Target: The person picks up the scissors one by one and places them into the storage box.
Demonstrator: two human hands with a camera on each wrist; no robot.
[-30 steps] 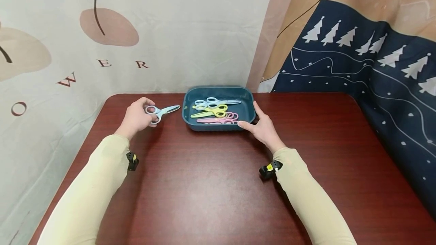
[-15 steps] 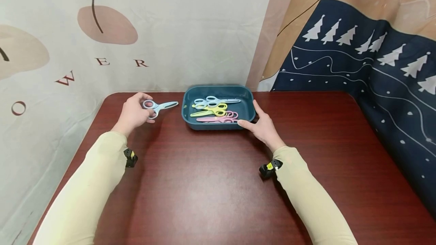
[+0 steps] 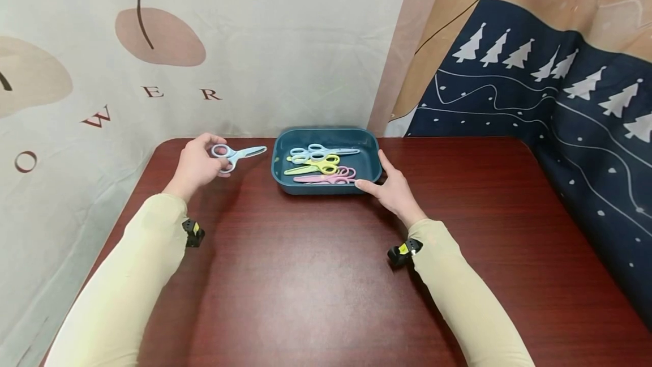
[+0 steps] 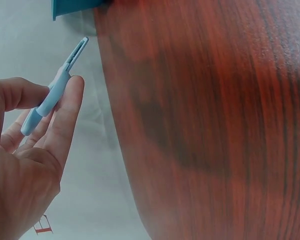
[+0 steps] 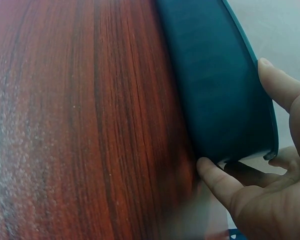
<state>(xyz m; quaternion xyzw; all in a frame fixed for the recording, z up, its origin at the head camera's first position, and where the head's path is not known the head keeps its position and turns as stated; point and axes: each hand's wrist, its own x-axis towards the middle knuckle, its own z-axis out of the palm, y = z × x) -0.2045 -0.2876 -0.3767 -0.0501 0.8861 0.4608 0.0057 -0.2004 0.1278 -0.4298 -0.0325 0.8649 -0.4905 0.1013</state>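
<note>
My left hand [image 3: 193,167] pinches a pair of light blue scissors [image 3: 249,152] by the handle loops, to the left of a dark teal tray [image 3: 311,190]. The blades point right, toward the tray. In the left wrist view the scissors [image 4: 53,96] appear edge-on between thumb and fingers. My right hand [image 3: 396,190] holds the tray's near right corner, thumb over the rim and fingers along the end wall. Inside the tray lie light blue scissors [image 3: 346,152], yellow-green scissors [image 3: 305,170] and pink scissors [image 3: 312,178], partly overlapping.
A dark red wood-grain table [image 3: 300,276] carries the tray near its back edge. Just behind rises a pale printed cloth [image 3: 285,44]. Dark blue cloth with white trees [image 3: 489,95] hangs at the right.
My left hand has moved slightly up and left with the light blue scissors, away from the near side of the table. The right hand and the tray stay in place.
</note>
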